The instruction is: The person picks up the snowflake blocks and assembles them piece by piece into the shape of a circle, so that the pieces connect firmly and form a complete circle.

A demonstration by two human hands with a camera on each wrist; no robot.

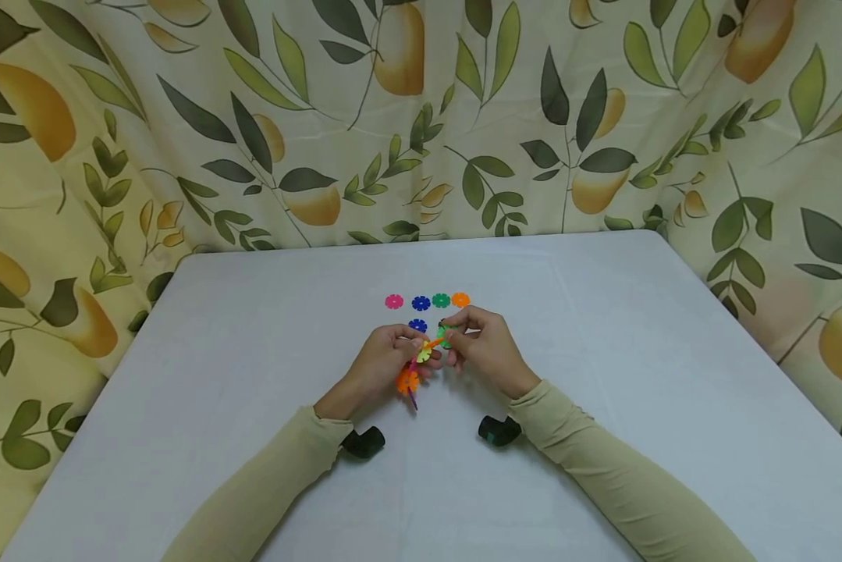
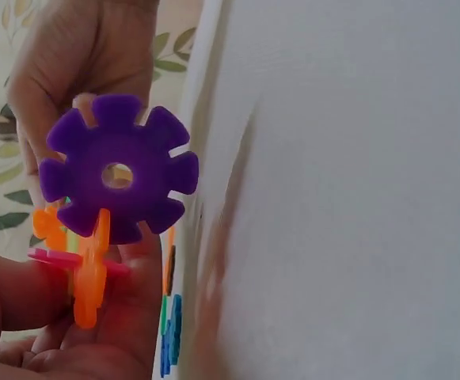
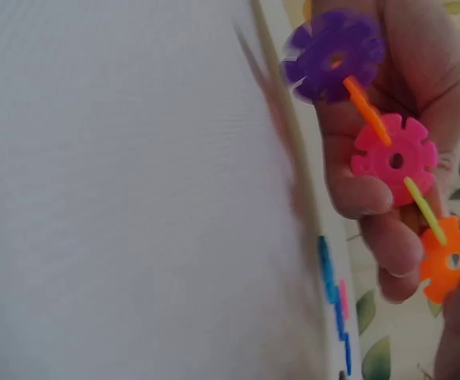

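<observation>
My left hand (image 1: pixel 384 361) grips a chain of notched plastic discs slotted into one another. A purple disc (image 2: pixel 154 165) hangs at its near end, then an orange disc (image 2: pixel 89 289) seen edge-on, a pink disc (image 3: pixel 378 162), a yellow disc (image 3: pixel 425 210) and another orange disc (image 3: pixel 442 269). Beside it, my right hand (image 1: pixel 489 351) pinches a green disc (image 1: pixel 444 337) between thumb and fingers at the chain's far end. The green disc meets the far orange disc; whether their slots are joined cannot be told. Both hands are above the table.
Loose discs lie on the white table (image 1: pixel 287 312) just beyond the hands: pink (image 1: pixel 394 301), blue (image 1: pixel 421 303), green (image 1: pixel 441 300) and orange (image 1: pixel 460 300), with another blue disc (image 1: pixel 417 325) nearer. A leaf-patterned curtain (image 1: pixel 392 156) hangs behind the table.
</observation>
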